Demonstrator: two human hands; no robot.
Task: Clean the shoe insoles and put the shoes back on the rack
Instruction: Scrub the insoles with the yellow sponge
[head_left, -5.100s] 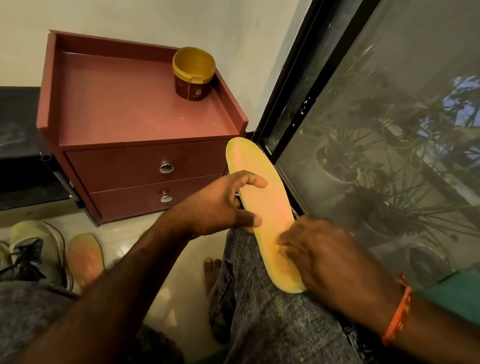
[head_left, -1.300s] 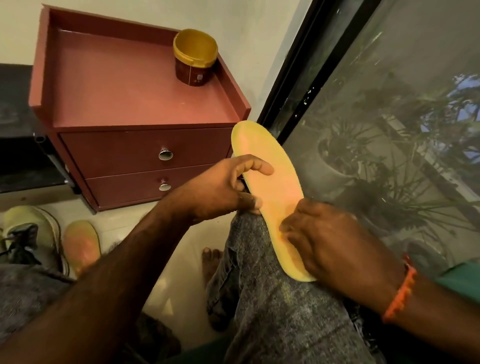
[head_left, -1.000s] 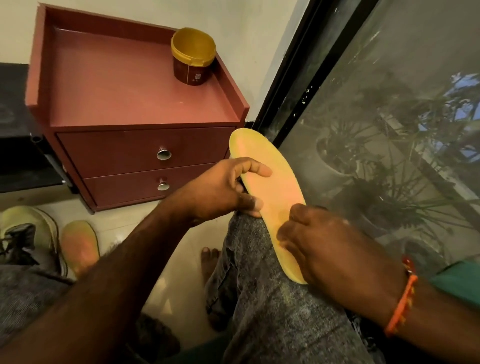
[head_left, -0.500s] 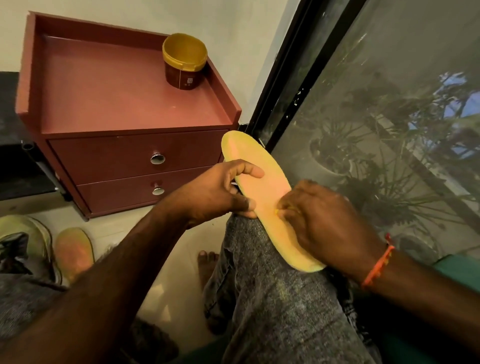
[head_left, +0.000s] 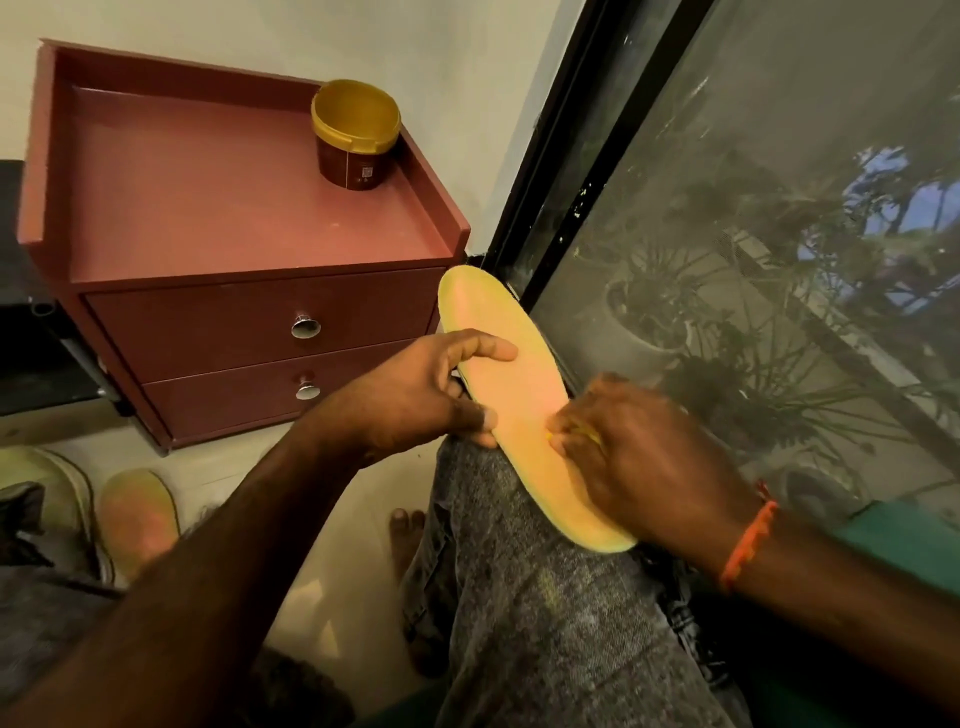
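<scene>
A long yellow-orange insole (head_left: 519, 384) lies tilted across my right knee, toe end pointing up toward the cabinet. My left hand (head_left: 415, 400) grips its left edge near the middle, index finger laid over the top and thumb at the side. On the lower half my right hand (head_left: 639, 457) presses down with curled fingers, slightly blurred. A small yellow piece (head_left: 549, 437) peeks out at its fingertips; what it is I cannot tell. A second insole (head_left: 137, 514) lies on the floor at the lower left, beside a pale green shoe (head_left: 47, 499).
A dark red two-drawer cabinet (head_left: 208, 208) stands against the wall ahead, with a brown jar with a yellow lid (head_left: 356, 135) on top. A black-framed screened window (head_left: 727, 260) runs close along the right. My bare toes (head_left: 408, 525) rest on the tiled floor.
My right hand has slid back and forth along the insole's lower half and now sits higher, near the middle. My left hand keeps the same grip.
</scene>
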